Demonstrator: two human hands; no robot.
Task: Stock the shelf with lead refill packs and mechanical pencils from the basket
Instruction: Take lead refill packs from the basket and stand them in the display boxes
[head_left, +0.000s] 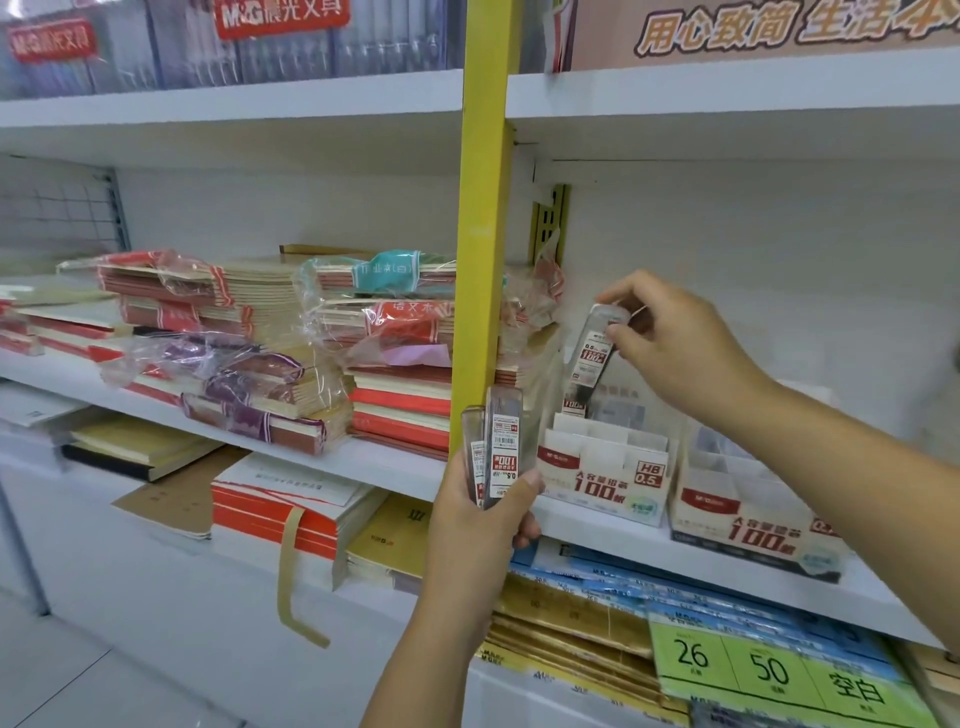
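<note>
The right grip (675, 348), a person's bare hand, pinches the top end of one slim clear plastic lead refill pack (597, 353) between thumb and curled fingertips. The pack hangs slightly tilted. It has a white and red label reading "0.5" and "100", and dark leads show through the case. Its lower end sits just above the rear compartments of a white cardboard display box (602, 480) printed with a red "100" and an "HB 0.5" badge.

The left grip (478, 525) is closed around a small bundle of clear lead refill packs (500, 447), thumb across the front and fingers behind. These packs stand upright with their labels upside down, and a barcode, "100" and "0.5 HB" are visible. The exact number in the bundle is hard to tell.

A second white display box (753, 525) of the same print stands just right of the first. Both sit on the white shelf board (395, 465). A yellow upright post (483, 208) rises directly behind the left bundle. To its left lie stacks of red and cream notebooks in loose plastic wrap (234, 317). Green price cards (769, 670) reading "26" and "50" sit on the level below.
</note>
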